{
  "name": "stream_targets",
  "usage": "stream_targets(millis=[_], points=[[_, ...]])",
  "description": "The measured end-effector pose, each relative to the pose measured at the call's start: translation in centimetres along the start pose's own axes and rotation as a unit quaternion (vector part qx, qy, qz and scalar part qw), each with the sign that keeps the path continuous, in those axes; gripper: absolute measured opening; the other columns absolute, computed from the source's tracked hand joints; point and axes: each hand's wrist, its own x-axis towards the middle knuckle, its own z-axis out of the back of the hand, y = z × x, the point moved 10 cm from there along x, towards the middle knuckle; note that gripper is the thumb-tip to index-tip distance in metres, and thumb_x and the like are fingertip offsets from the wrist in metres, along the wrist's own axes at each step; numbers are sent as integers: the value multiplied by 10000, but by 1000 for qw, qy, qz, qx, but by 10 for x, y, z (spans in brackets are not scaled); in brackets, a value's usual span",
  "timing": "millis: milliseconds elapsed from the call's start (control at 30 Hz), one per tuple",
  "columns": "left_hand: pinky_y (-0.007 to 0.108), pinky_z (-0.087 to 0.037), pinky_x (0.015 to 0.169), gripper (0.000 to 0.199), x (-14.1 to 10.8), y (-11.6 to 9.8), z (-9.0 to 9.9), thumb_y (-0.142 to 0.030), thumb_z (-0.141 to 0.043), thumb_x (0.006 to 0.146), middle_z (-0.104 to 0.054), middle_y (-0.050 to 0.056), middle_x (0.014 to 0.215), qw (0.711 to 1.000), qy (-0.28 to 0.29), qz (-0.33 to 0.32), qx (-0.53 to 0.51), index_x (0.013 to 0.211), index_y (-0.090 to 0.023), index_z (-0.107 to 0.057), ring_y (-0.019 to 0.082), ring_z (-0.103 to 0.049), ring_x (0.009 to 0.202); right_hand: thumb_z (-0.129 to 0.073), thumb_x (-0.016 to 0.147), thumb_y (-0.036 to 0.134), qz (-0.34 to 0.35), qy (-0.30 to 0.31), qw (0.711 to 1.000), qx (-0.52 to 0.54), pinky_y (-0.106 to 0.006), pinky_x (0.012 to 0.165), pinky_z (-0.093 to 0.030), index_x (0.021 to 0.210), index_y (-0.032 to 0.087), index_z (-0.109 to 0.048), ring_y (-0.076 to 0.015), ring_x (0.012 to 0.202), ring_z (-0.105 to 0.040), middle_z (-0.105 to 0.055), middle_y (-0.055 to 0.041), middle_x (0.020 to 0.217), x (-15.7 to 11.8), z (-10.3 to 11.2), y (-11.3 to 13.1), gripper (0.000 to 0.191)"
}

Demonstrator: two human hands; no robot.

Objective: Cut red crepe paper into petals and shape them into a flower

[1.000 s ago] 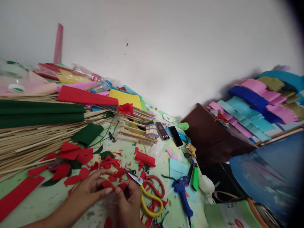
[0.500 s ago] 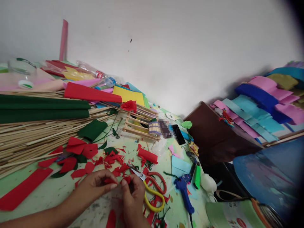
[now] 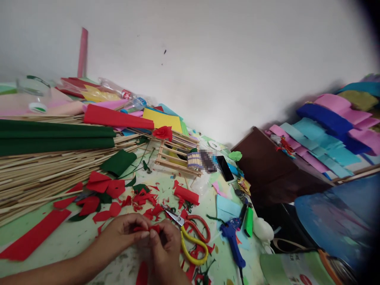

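Low in the head view, my left hand (image 3: 132, 231) and my right hand (image 3: 164, 241) meet, fingertips nearly touching. Between them they pinch a small red piece (image 3: 154, 228), mostly covered by the fingers. Just right of my right hand lie open-bladed scissors (image 3: 192, 239) with a yellow and a red handle loop. Red scraps (image 3: 142, 200) are scattered beyond my hands, and red cut petals (image 3: 115, 188) lie up to the left. A red strip (image 3: 37, 235) rests at the far left.
Bamboo sticks (image 3: 44, 170) and a green roll (image 3: 53, 136) fill the left. A small stick frame (image 3: 175, 158) with a red flower (image 3: 163, 133) stands at the middle. A blue glue gun (image 3: 234, 241), a phone (image 3: 225, 168) and a green container (image 3: 291, 269) are on the right.
My hands have come closer together, and the red between the fingertips now spans the gap. The whole view has shifted slightly.
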Motion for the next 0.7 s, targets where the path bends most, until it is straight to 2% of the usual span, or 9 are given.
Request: stream_targets(millis=[133, 300, 500, 700], points=[[264, -462, 580, 115, 0, 1, 3, -248, -738, 572, -647, 10, 614, 1000, -14, 10, 3, 614, -178, -657, 186, -594, 629, -594, 771, 426, -18, -33, 999, 16, -243, 534, -415, 682, 182, -633, -146, 579, -506, -565, -11, 637, -5, 4, -9, 262], [253, -448, 567, 150, -3, -1, 1, -261, -733, 567, -606, -13, 596, 999, -23, 30, -4, 618, -178, -618, 175, -576, 618, -635, 731, 398, -17, -20, 1000, 17, -235, 522, -418, 648, 178, -614, -140, 563, -504, -548, -3, 611, -4, 2, -8, 237], [272, -481, 619, 249, -3, -1, 5, -277, -753, 559, -649, 4, 731, 999, -37, 12, -12, 764, -204, -631, 204, -611, 711, -634, 727, 386, -48, 9, 998, 32, -228, 522, -419, 622, 173, -610, -137, 564, -505, -534, 5, 593, 0, -3, -9, 239], [280, -494, 640, 253, -2, 5, 4, -297, -757, 569, -658, 9, 769, 999, -29, 16, -16, 764, -204, -627, 210, -621, 740, -605, 754, 394, -48, 14, 999, 16, -226, 535, -409, 650, 179, -619, -137, 573, -496, -550, 5, 606, -1, -2, -9, 239]])
